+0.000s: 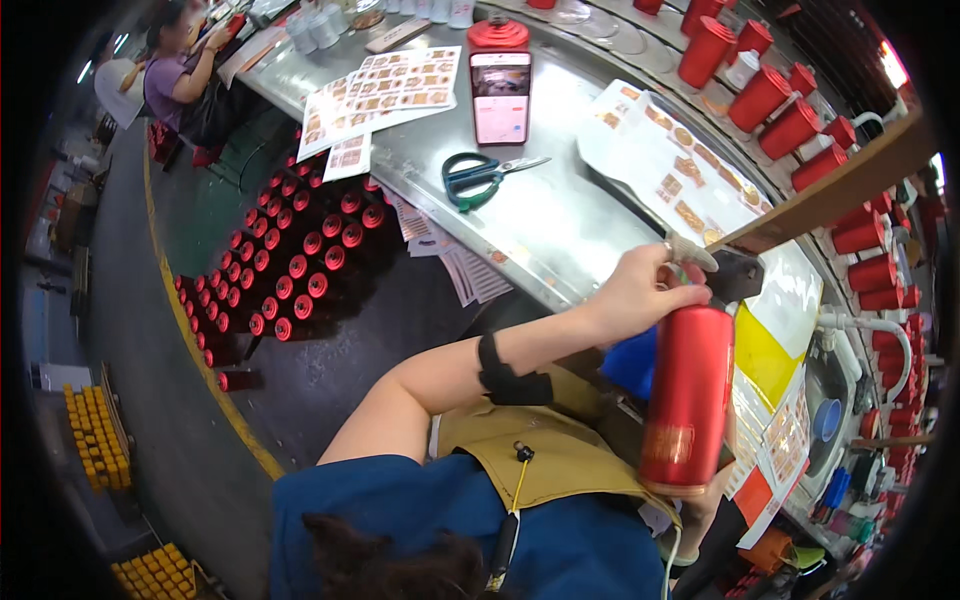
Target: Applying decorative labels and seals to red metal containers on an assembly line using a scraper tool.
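Note:
A red metal bottle (688,395) with a gold decal low on its side hangs tilted in front of my body. My left hand (645,290) is closed around its top end, with a pale cover over one fingertip. My right hand (712,492) is mostly behind the bottle's lower end, and its fingers are hidden. Just beyond my left hand, a dark bracket (738,275) joins a wooden bar (825,185). Under the bar lies a white tray (600,150) of cut gold decals. Teal-handled scissors (475,182) rest on the metal table (415,165).
A smartphone (500,98) leans on another red bottle (497,35). Decal sheets (385,88) lie left of it. Red bottles (765,98) line the right side; more with red caps (300,265) stand on the floor. A sink (850,400) holds a blue cup (827,420). Another person (175,80) sits far left.

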